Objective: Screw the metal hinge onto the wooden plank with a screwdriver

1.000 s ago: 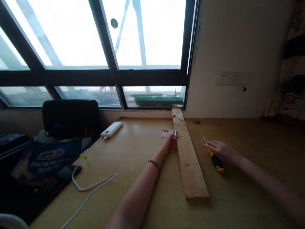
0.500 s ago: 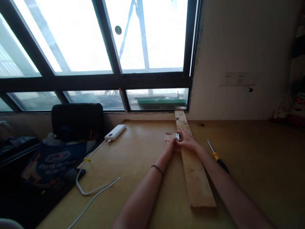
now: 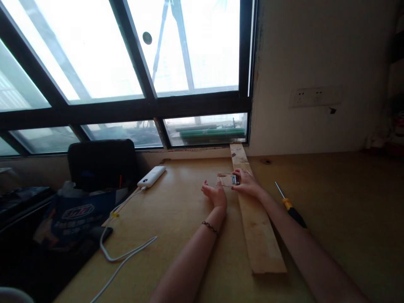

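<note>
A long wooden plank (image 3: pixel 257 227) lies on the desk, running away from me toward the window. A small metal hinge (image 3: pixel 234 179) joins its left edge to a small wooden block (image 3: pixel 224 179). My right hand (image 3: pixel 248 184) rests on the plank with its fingertips pinched on the hinge. My left hand (image 3: pixel 214 195) hovers just left of the block, fingers apart, holding nothing; a bracelet sits on that wrist. A screwdriver (image 3: pixel 290 207) with a yellow and black handle lies on the desk right of the plank.
A white power bank (image 3: pixel 151 176) with a white cable (image 3: pixel 123 252) lies at the left of the desk (image 3: pixel 341 219). A black chair back (image 3: pixel 102 162) and a blue bag (image 3: pixel 75 212) stand further left. Wall sockets (image 3: pixel 312 97) are at the right.
My right hand left the screwdriver and came to the hinge on the plank. My left hand has let go of the block and drawn back to the left.
</note>
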The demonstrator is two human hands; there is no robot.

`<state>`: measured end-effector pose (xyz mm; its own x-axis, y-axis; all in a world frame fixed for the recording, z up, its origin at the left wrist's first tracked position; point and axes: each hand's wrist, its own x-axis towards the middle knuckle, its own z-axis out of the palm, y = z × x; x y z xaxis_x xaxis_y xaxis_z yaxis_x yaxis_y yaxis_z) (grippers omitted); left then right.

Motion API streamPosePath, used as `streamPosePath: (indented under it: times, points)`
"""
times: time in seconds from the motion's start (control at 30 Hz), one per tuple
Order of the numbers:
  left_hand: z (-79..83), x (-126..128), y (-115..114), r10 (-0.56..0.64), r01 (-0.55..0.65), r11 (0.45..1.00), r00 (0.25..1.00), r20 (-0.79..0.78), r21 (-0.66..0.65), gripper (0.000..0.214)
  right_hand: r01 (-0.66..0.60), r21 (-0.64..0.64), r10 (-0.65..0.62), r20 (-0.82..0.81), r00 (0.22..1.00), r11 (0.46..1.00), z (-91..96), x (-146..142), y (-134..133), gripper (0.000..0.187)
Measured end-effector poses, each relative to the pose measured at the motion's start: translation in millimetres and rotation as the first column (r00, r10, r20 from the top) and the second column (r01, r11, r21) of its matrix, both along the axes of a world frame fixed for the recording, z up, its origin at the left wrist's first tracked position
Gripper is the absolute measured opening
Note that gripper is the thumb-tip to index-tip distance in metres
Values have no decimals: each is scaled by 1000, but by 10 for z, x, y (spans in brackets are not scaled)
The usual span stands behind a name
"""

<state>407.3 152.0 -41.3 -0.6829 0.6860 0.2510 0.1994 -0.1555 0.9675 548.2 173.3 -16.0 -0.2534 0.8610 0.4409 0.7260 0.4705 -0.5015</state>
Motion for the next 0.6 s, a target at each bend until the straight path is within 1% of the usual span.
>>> streamPosePath:
  times: [0.03,0.07,0.1,0.13,0.17,0.2,0.27,0.4,0.5,0.6]
  points:
    - [32,-22,-45,25,-14,998,981,-192,56,46,4,1,-4,0,1000,1000,1,0,-1,63]
    - [64,-34,-92,5,31,995,931,-364,94,42,5,4,-5,0,1000,1000,2,-1,-2,63]
    - [94,-37,-138,-45,108,989,866,-499,98,35,4,7,-4,-1,1000,1000,3,-1,-4,62]
    - [118,-29,-178,-103,182,980,800,-591,75,28,2,9,-2,-2,1000,1000,5,-2,-6,61]
    - [136,-14,-209,-150,231,972,749,-646,41,21,0,10,0,-1,1000,1000,7,-4,-9,59]
    - [145,4,-229,-182,255,967,718,-672,10,16,1,10,-1,-1,1000,1000,8,-6,-12,58]
    - [145,42,-239,-220,265,963,702,-678,-39,12,5,14,-6,7,1000,1000,8,-10,-15,56]
    - [120,75,-183,-274,248,960,734,-622,-130,10,14,28,-15,25,1000,1000,-4,-16,-13,57]
    - [138,65,-124,-314,241,949,766,-561,-202,8,15,29,-16,28,999,999,-9,-17,-14,59]
    - [193,28,-61,-385,282,921,759,-524,-268,7,8,32,-9,29,1000,999,0,-16,-22,60]
